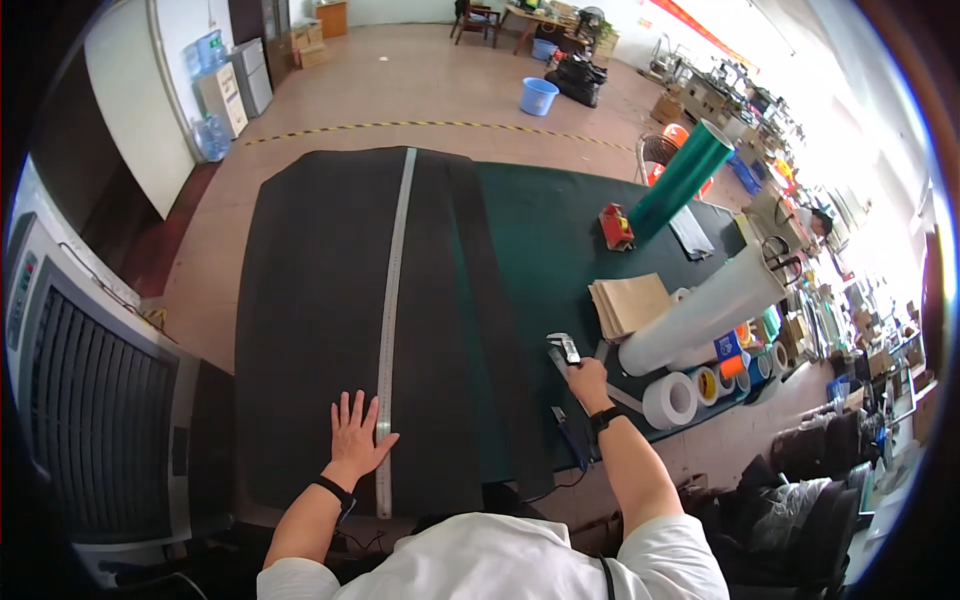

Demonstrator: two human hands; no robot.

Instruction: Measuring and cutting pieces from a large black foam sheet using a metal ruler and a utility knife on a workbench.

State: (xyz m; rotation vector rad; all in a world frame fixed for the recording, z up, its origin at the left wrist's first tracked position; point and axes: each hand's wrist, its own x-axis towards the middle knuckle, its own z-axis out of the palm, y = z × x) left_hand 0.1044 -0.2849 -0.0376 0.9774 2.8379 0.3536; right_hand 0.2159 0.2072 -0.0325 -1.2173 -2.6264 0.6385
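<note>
My left hand (pixel 357 437) lies flat with fingers spread on a large dark sheet (pixel 310 260). Its thumb reaches over a long metal ruler (pixel 397 250) that runs lengthwise along the sheet. My right hand (pixel 588 380) is closed around a digital caliper (pixel 566 347), whose jaws point away from me above the green table top (pixel 540 220). Close to that hand lies a blue-handled tool (pixel 572 437) with a cord at its near end. A narrow dark strip (pixel 490 300) lies to the right of the sheet.
On the table's right stand a white film roll (pixel 705 310), a green roll (pixel 682 180), a red tape dispenser (pixel 616 227), brown paper sheets (pixel 630 305) and several tape rolls (pixel 670 400). An air cooler (pixel 100 400) is at the left. A blue bucket (pixel 539 96) stands on the floor beyond.
</note>
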